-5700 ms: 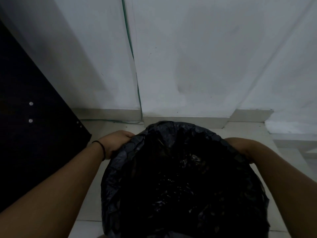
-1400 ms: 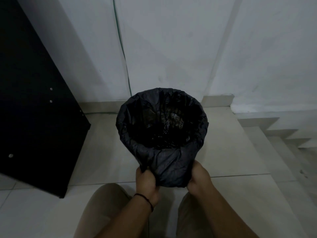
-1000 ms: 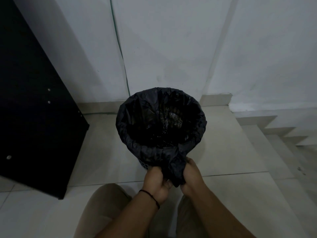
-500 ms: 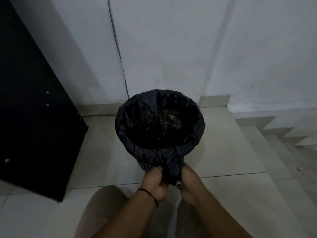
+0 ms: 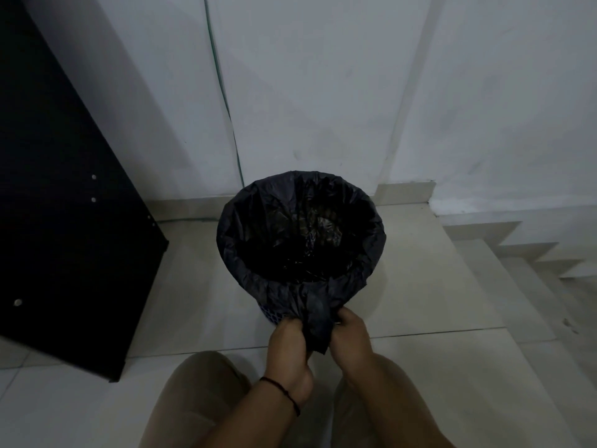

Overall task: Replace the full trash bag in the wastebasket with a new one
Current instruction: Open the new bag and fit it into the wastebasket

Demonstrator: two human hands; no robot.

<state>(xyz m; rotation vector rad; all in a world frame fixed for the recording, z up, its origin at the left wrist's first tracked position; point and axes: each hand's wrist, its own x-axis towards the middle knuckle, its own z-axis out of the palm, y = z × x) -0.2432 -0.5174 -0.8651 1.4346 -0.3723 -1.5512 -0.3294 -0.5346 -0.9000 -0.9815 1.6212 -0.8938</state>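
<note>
Both hands — left hand (image 5: 288, 342), right hand (image 5: 350, 337) — grip the trash bag (image 5: 300, 253) overhang at the wastebasket (image 5: 270, 316) near edge, lower centre — open floor (image 5: 436, 286) right.

In front of me stands a plain white painted wall (image 5: 323, 92), dim and greyish in the low light, with soft shadows slanting across it. A thin green cable (image 5: 223, 92) runs down it to the pale stone skirting strip (image 5: 403, 192) at its foot. Under me is a floor of large glossy off-white tiles (image 5: 420, 286) with fine dark grout lines. To my left a tall black flat-sided cabinet (image 5: 64, 221) stands on the tiles, small pale round screw caps (image 5: 93, 177) dotted on its side. To my right, pale tiled steps (image 5: 533, 253) show along the wall in a zigzag edge.
</note>
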